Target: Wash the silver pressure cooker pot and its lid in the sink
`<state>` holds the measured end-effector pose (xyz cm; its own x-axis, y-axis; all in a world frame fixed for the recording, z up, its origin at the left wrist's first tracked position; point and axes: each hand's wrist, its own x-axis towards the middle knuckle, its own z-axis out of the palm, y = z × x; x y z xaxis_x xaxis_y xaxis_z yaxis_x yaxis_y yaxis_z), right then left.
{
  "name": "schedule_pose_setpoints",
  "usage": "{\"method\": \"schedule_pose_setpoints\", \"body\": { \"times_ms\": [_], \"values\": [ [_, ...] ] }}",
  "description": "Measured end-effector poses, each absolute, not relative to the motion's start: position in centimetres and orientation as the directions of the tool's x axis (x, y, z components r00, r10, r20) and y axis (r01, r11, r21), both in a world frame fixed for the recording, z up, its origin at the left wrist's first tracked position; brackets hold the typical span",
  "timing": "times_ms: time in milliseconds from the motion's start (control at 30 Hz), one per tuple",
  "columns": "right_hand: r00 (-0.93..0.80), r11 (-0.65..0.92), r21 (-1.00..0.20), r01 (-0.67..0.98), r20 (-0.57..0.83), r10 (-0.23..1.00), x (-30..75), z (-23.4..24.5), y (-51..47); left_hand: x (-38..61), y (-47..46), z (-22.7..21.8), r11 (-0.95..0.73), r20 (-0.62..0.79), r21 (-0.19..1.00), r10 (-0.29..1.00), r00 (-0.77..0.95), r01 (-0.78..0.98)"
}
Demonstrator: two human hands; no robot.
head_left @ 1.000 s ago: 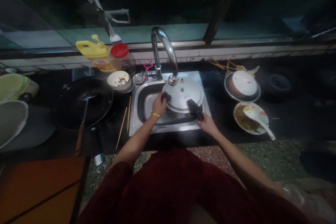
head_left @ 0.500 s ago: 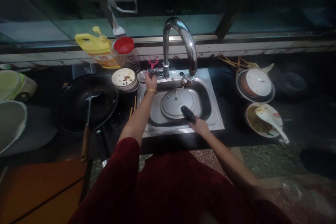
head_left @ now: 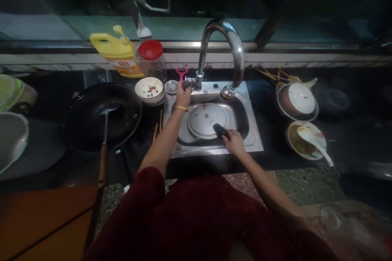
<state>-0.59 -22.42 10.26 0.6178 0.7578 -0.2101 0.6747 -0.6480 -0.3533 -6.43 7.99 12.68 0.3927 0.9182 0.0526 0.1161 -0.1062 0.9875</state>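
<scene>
A round grey metal lid, which looks like a pressure cooker lid, lies in the steel sink. My right hand is closed around its black handle at the sink's near side. At the back left of the basin, my left hand grips the tap's lever; its fingertips are partly hidden. The curved chrome tap arches over the basin, its spout end above the lid's right side. No stream of water shows from it.
Left of the sink stand stacked bowls, a black wok with a spatula, a yellow jug and a red-lidded jar. To the right are piled bowls and a soup bowl with a white spoon.
A thin stream under the spout has stopped showing. The spout end now sits further right over the basin. Both hands keep their hold, and the view has shifted slightly.
</scene>
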Motion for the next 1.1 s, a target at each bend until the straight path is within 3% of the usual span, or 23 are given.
{"method": "schedule_pose_setpoints", "body": {
  "times_ms": [100, 167, 267, 333, 400, 533, 700, 800, 933, 1100],
  "values": [
    [0.595, -0.554, -0.665, 0.501, -0.200, 0.779, -1.1, 10.6, -19.9, -9.0, 3.9, 12.2, 0.123, -0.220, 0.964, 0.867, 0.446, 0.237],
    [0.598, -0.500, -0.828, 0.255, -0.271, 0.754, -1.7, 10.9, -17.3, -10.1, 0.9, 12.2, 0.250, -0.377, 0.921, 0.768, 0.518, 0.299],
    [0.528, -0.363, -0.923, -0.130, -0.374, 0.762, -2.8, 11.7, -12.8, -10.9, -1.8, 13.4, 0.408, -0.490, 0.871, 0.669, 0.559, 0.275],
    [0.478, -0.257, -0.943, -0.212, -0.329, 0.814, -3.5, 12.9, -9.8, -11.4, -1.7, 15.1, 0.479, -0.476, 0.865, 0.688, 0.548, 0.149],
    [0.464, -0.181, -0.975, -0.132, -0.222, 0.857, -4.1, 15.0, -7.0, -12.6, -0.1, 17.4, 0.511, -0.426, 0.859, 0.747, 0.511, -0.030],
    [0.412, -0.078, -0.959, 0.274, 0.043, 0.910, -5.1, 21.3, -1.0, -17.3, 6.2, 22.7, 0.530, -0.402, 0.797, 0.823, 0.401, -0.289],
    [0.185, 0.047, -0.685, 0.727, 0.261, 0.947, -6.4, 28.2, 8.6, -22.6, 16.6, 26.2, 0.501, -0.470, 0.767, 0.864, 0.180, -0.401],
    [0.119, 0.040, -0.513, 0.858, 0.274, 0.954, -6.8, 29.6, 15.0, -23.2, 21.9, 25.7, 0.579, -0.538, 0.689, 0.812, 0.227, -0.436],
    [0.115, -0.040, -0.345, 0.938, 0.200, 0.973, -6.6, 29.4, 23.0, -22.6, 26.1, 24.0, 0.686, -0.511, 0.540, 0.727, 0.459, -0.487],
    [-0.009, 0.040, -0.186, 0.982, 0.170, 0.985, -6.1, 28.6, 29.3, -21.5, 28.1, 23.1, 0.655, -0.395, 0.605, 0.741, 0.544, -0.453]
  ]
}}
